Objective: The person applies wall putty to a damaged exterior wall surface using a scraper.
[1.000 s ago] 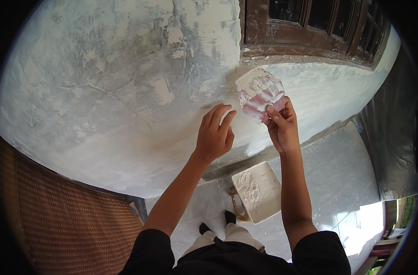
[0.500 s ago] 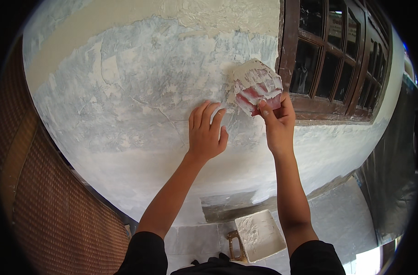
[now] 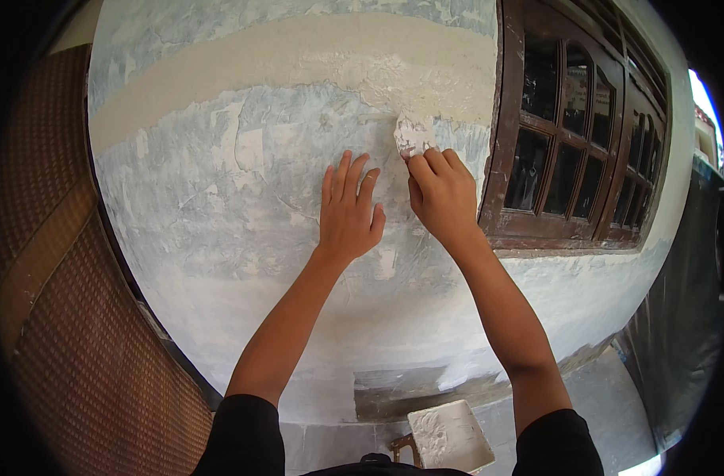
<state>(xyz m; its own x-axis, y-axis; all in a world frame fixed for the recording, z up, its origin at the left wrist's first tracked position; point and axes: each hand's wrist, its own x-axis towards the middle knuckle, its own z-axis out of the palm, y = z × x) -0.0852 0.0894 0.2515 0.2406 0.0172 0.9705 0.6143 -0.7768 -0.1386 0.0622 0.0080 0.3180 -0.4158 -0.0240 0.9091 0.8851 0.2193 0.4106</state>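
Observation:
My right hand (image 3: 441,194) presses a flat putty scraper (image 3: 412,136), smeared with white filler, against the wall (image 3: 243,206), just left of the window frame. Only the blade's top shows above my fingers. My left hand (image 3: 348,210) lies flat on the grey-white wall beside it, fingers spread and pointing up, holding nothing. A band of fresh cream-coloured filler (image 3: 298,63) runs across the wall above both hands.
A dark brown wooden window (image 3: 572,143) with several glass panes stands right of my hands. A white tray of filler (image 3: 449,436) lies on the floor below. A brown woven panel (image 3: 53,317) borders the wall at left. Black sheeting (image 3: 679,317) hangs at right.
My view has tilted upward. My right hand has carried the scraper higher up the wall toward the cream band; my left hand followed upward, staying flat on the wall.

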